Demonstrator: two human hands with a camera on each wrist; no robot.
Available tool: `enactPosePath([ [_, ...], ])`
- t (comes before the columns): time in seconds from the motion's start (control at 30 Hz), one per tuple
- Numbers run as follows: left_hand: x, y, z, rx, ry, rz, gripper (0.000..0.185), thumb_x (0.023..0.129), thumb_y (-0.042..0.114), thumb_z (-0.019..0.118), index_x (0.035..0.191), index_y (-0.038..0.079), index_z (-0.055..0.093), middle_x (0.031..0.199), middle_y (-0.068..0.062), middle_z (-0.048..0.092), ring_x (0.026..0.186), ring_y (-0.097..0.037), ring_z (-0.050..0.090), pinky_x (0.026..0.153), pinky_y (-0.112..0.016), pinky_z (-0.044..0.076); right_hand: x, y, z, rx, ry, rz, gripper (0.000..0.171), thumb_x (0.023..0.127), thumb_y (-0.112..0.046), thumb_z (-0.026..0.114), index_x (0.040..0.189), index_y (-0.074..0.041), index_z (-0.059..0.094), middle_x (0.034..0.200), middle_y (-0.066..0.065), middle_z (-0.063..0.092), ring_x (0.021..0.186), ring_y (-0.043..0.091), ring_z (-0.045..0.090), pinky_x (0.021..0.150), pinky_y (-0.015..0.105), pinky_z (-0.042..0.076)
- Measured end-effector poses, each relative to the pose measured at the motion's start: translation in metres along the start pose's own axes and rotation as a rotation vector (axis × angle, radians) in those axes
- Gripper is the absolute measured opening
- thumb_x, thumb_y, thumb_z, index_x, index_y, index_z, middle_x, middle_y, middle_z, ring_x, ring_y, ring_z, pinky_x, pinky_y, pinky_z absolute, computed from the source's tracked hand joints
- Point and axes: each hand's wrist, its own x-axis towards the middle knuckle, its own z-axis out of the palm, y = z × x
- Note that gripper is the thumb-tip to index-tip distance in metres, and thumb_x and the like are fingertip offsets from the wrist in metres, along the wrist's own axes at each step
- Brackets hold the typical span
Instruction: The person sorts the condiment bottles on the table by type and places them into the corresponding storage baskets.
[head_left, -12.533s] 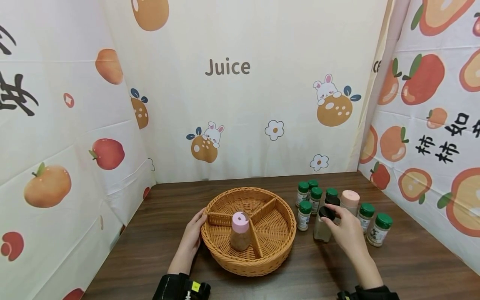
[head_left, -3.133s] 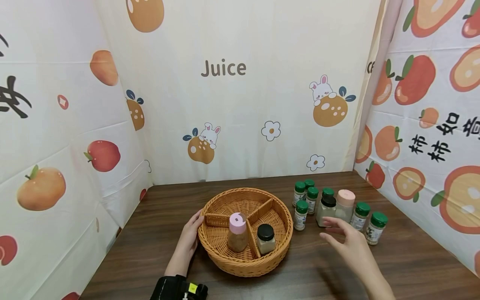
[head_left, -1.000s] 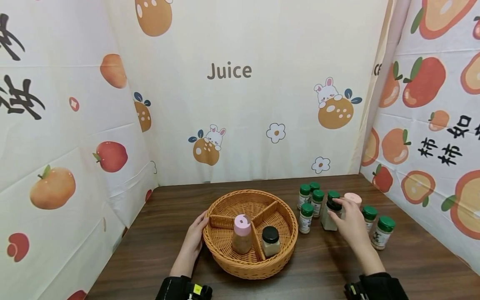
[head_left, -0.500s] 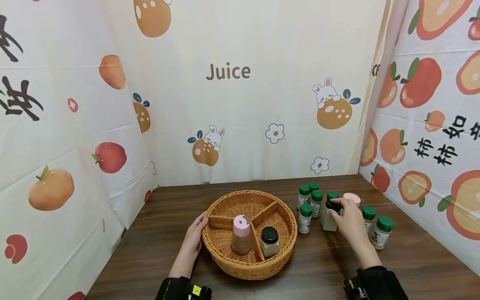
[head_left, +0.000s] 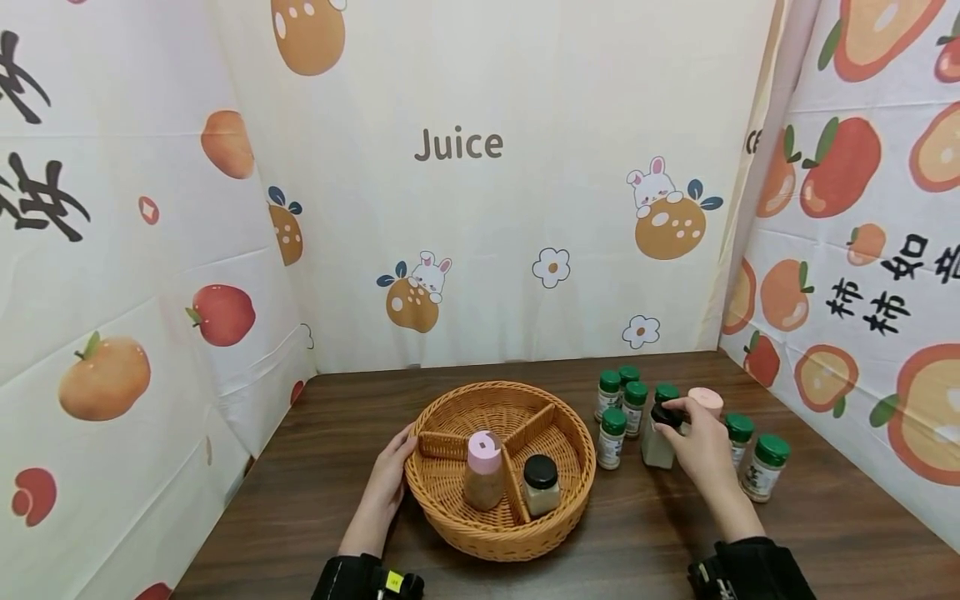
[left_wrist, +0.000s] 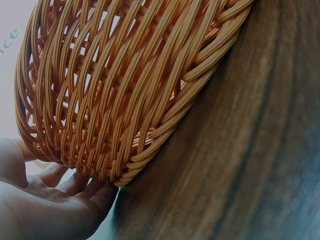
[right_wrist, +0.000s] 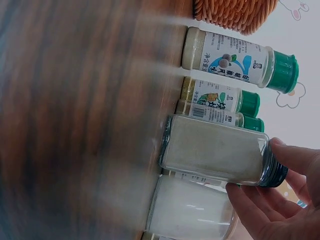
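At the left rim of the wicker basket (head_left: 566, 508), the left hand (head_left: 386, 483) is resting with relaxed fingers (left_wrist: 75, 182) lying flat against the woven wall, gripping nothing. Inside the divided basket, a pink-capped bottle (head_left: 482, 471) and a black-lidded jar (head_left: 540, 484) are standing upright in neighbouring compartments. Further right, the right hand (head_left: 701, 446) is pinching a second black-lidded jar (right_wrist: 220, 152) at its lid, fingertips (right_wrist: 245, 192) curling round the cap; this jar is sitting on the wooden table (head_left: 315, 492) among green-capped bottles (head_left: 612, 437), just beside a pink-lidded container (head_left: 706, 401). Fruit-printed cloth walls (head_left: 465, 208) are enclosing the table on three sides.
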Motion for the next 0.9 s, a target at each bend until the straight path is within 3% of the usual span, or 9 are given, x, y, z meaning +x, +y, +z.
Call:
enactPosePath([
  [0.33, 0.001, -0.002, -0.001, -0.007, -0.003, 0.002, 0.053, 0.108, 0.022, 0.042, 0.156, 0.003, 0.029, 0.163, -0.024, 0.023, 0.15, -0.039, 0.026, 0.123, -0.051, 0.025, -0.004, -0.002, -0.002, -0.008, 0.009, 0.018, 0.036, 0.088, -0.011, 0.076, 0.119, 0.003, 0.063, 0.123, 0.033, 0.063, 0.113, 0.05, 0.061, 0.087, 0.064, 0.052],
  [0.9, 0.0, 0.0, -0.001, -0.003, -0.013, 0.004, 0.054, 0.108, 0.024, 0.04, 0.157, 0.005, 0.027, 0.164, -0.024, 0.021, 0.151, -0.039, 0.024, 0.123, -0.052, 0.024, -0.017, -0.023, -0.018, -0.006, 0.058, -0.042, 0.035, 0.087, -0.016, 0.077, 0.117, -0.002, 0.066, 0.118, 0.03, 0.068, 0.109, 0.047, 0.065, 0.08, 0.062, 0.053],
])
